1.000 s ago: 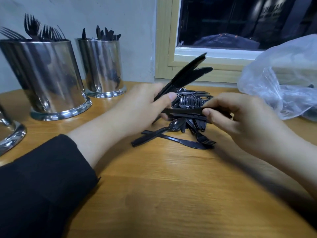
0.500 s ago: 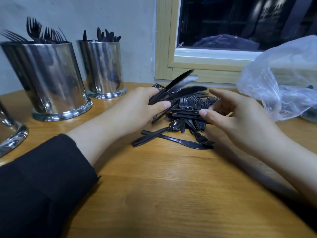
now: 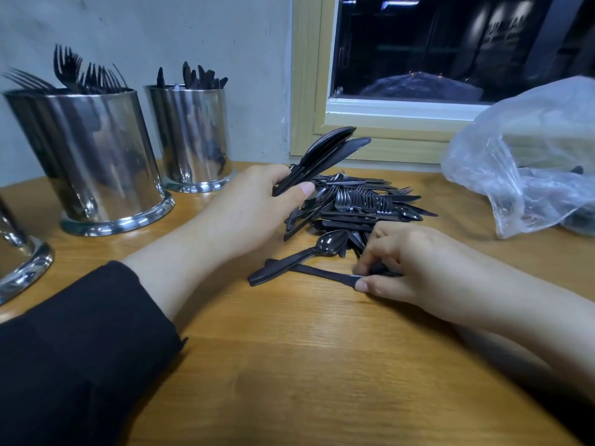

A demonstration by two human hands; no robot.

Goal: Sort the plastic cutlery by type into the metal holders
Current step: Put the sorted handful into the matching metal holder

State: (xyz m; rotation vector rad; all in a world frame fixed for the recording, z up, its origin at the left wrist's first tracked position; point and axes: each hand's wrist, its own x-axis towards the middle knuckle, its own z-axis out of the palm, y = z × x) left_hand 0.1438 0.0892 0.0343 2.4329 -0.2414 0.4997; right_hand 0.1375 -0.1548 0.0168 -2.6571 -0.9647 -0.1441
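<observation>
Since the earlier frame the right hand [image 3: 409, 262] has dropped from above the cutlery pile [image 3: 360, 207] to the tabletop [image 3: 289, 365] at centre right, where thumb and fingers now pinch a black knife [image 3: 325, 274] lying flat, partly under a spoon [image 3: 306, 255]. The left hand [image 3: 254, 207] still grips a bundle of knives [image 3: 325, 156], blades angled up toward the window. The fork holder [image 3: 93, 156] and knife holder [image 3: 193, 136] stand unchanged at upper left.
</observation>
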